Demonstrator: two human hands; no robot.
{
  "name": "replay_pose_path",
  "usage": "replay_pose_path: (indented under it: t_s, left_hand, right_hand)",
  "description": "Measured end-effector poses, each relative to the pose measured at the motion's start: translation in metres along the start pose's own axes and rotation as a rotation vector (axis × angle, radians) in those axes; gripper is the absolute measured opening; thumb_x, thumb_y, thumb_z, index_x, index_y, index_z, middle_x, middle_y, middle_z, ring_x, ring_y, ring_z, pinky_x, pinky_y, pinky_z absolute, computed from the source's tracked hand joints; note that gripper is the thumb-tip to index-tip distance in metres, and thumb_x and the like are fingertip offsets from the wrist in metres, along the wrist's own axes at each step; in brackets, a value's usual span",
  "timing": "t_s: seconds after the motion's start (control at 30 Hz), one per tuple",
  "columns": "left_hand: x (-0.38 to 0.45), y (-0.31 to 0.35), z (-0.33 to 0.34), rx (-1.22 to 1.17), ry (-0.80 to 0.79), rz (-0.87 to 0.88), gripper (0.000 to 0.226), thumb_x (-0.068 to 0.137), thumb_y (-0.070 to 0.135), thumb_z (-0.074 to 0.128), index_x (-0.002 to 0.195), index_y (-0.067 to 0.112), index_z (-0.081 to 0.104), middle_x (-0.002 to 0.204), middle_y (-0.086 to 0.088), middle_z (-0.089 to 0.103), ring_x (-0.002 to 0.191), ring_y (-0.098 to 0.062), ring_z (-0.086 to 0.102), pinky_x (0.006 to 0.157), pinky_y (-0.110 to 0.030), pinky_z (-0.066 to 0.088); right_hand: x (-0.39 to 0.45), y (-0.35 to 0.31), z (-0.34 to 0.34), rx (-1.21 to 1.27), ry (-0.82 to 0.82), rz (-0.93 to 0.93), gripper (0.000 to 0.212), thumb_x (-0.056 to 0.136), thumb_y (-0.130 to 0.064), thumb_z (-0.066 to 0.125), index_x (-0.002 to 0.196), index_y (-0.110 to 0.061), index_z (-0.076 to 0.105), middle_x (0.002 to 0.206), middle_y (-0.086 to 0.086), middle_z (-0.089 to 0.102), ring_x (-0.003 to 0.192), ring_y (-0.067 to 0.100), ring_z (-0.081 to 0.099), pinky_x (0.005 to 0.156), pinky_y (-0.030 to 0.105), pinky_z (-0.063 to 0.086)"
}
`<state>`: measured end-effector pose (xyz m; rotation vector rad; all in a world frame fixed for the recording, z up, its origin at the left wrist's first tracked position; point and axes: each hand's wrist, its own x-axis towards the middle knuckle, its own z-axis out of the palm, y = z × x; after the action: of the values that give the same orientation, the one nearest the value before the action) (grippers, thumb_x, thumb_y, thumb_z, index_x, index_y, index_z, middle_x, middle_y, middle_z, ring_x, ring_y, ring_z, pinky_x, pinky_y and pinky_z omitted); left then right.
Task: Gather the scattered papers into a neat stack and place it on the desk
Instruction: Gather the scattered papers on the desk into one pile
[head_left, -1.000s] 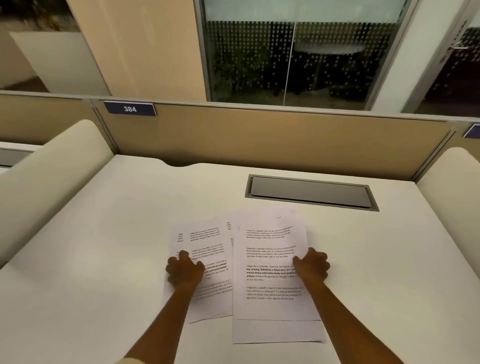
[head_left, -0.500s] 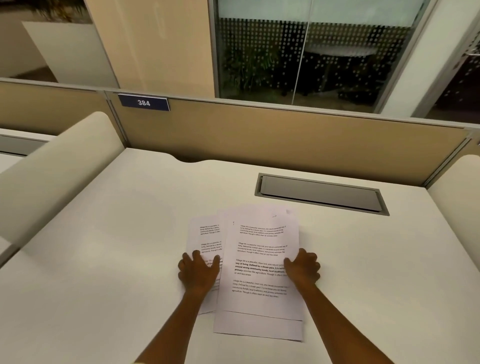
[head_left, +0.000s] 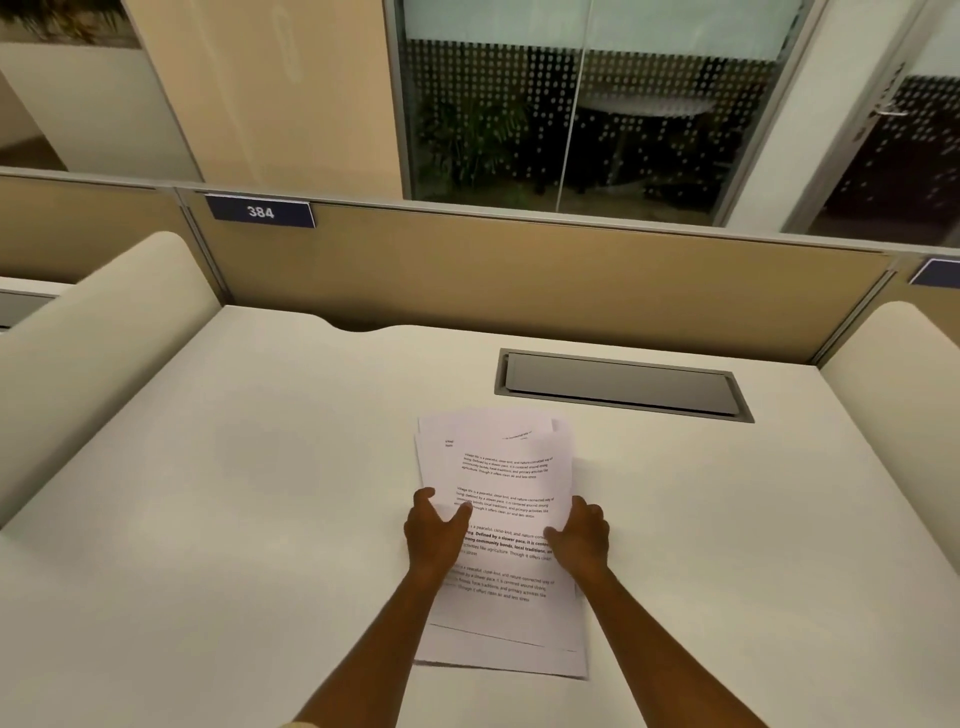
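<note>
The papers (head_left: 506, 483) lie on the pale counter (head_left: 208, 519) as a loose pile, one sheet over another with their edges not lined up: corners fan out at the far end and several lower edges show stepped at the near end. The pile sits near the middle of the counter, just in front of a grey cable hatch (head_left: 621, 384) set into the surface. The left hand (head_left: 434, 535) presses against the left side of the pile, thumb spread over the top sheet and fingers curled at the edge. The right hand (head_left: 582, 535) rests on the right side, fingers bent over the edge of the sheets. Both hands are closed in on the pile from either side with the printed text between them. A tan divider panel (head_left: 519, 280) stands behind the counter, with a blue sign (head_left: 260, 211) reading 384.
</note>
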<state>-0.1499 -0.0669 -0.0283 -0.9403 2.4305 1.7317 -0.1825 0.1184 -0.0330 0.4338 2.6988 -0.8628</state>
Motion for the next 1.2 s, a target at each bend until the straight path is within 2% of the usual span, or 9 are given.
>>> replay_pose_path:
  t_s: [0.27,0.37,0.53,0.8,0.97,1.03,1.07,1.13,1.2]
  left_hand:
    - [0.012,0.010,0.000,-0.137,-0.052,-0.119,0.066,0.080,0.027,0.074,0.135,0.013,0.039,0.136,-0.018,0.053,0.112,-0.031,0.058,0.096,-0.038,0.049]
    - [0.016,0.012,-0.002,-0.170,-0.081,-0.185,0.069,0.080,0.028,0.074,0.136,0.013,0.036,0.134,-0.015,0.052,0.099,-0.025,0.053,0.084,-0.033,0.045]
    - [0.018,0.009,-0.004,-0.209,-0.105,-0.244,0.073,0.078,0.027,0.076,0.135,0.013,0.033,0.129,-0.014,0.053,0.095,-0.024,0.054,0.079,-0.034,0.045]
    - [0.023,0.017,-0.010,-0.336,-0.166,-0.272,0.088,0.078,0.009,0.076,0.147,0.011,0.020,0.137,-0.019,0.048,0.102,-0.030,0.055,0.087,-0.043,0.049]
    - [0.021,0.018,-0.014,-0.153,-0.084,-0.326,0.055,0.079,0.001,0.072,0.125,-0.001,0.041,0.127,-0.025,0.054,0.096,-0.035,0.058,0.081,-0.040,0.051]
    - [0.020,0.017,-0.015,-0.048,-0.096,-0.321,0.047,0.078,-0.002,0.070,0.118,-0.002,0.045,0.124,-0.026,0.056,0.102,-0.039,0.061,0.082,-0.041,0.052]
    - [0.019,0.016,-0.015,0.015,-0.099,-0.294,0.046,0.079,-0.002,0.068,0.119,-0.003,0.047,0.123,-0.025,0.057,0.106,-0.039,0.061,0.084,-0.041,0.053]
    - [0.018,0.013,-0.013,0.103,-0.107,-0.225,0.043,0.081,-0.002,0.064,0.122,-0.002,0.050,0.123,-0.023,0.060,0.108,-0.039,0.061,0.089,-0.042,0.053]
    - [0.017,0.010,-0.012,0.107,-0.121,-0.184,0.044,0.083,-0.003,0.059,0.126,0.000,0.049,0.126,-0.021,0.059,0.111,-0.039,0.060,0.093,-0.043,0.052]
  right_hand:
    - [0.002,0.005,-0.004,0.218,0.062,0.087,0.076,0.084,-0.026,0.071,0.144,0.000,0.033,0.137,0.020,0.049,0.128,0.034,0.048,0.106,0.041,0.044]
    - [0.003,0.004,-0.005,0.272,0.062,0.131,0.067,0.086,-0.030,0.068,0.139,0.001,0.042,0.136,0.019,0.054,0.127,0.034,0.051,0.103,0.041,0.045]
    - [0.003,0.001,-0.005,0.261,0.089,0.145,0.055,0.086,-0.035,0.067,0.127,0.000,0.055,0.126,0.016,0.063,0.117,0.032,0.059,0.093,0.036,0.049]
    - [-0.001,0.004,-0.003,0.323,0.103,0.151,0.050,0.086,-0.034,0.067,0.122,-0.001,0.059,0.121,0.015,0.067,0.111,0.031,0.063,0.087,0.033,0.050]
    - [-0.004,0.006,-0.004,0.357,0.066,0.160,0.042,0.087,-0.027,0.066,0.119,-0.001,0.060,0.119,0.012,0.067,0.110,0.030,0.063,0.078,0.024,0.041]
    - [-0.005,0.007,-0.006,0.350,0.049,0.149,0.027,0.087,-0.023,0.065,0.106,-0.004,0.065,0.105,0.008,0.068,0.104,0.030,0.064,0.075,0.022,0.040]
    - [-0.006,0.008,-0.008,0.345,0.035,0.142,0.011,0.087,-0.021,0.064,0.089,-0.010,0.065,0.090,0.002,0.066,0.094,0.029,0.064,0.071,0.020,0.041]
    - [-0.008,0.009,-0.010,0.360,0.020,0.123,0.029,0.085,-0.017,0.063,0.061,-0.021,0.047,0.067,-0.007,0.054,0.075,0.024,0.057,0.054,0.017,0.038]
    - [-0.011,0.011,-0.013,0.370,0.011,0.114,0.035,0.084,-0.015,0.063,0.057,-0.022,0.043,0.064,-0.008,0.052,0.069,0.021,0.054,0.046,0.014,0.032]
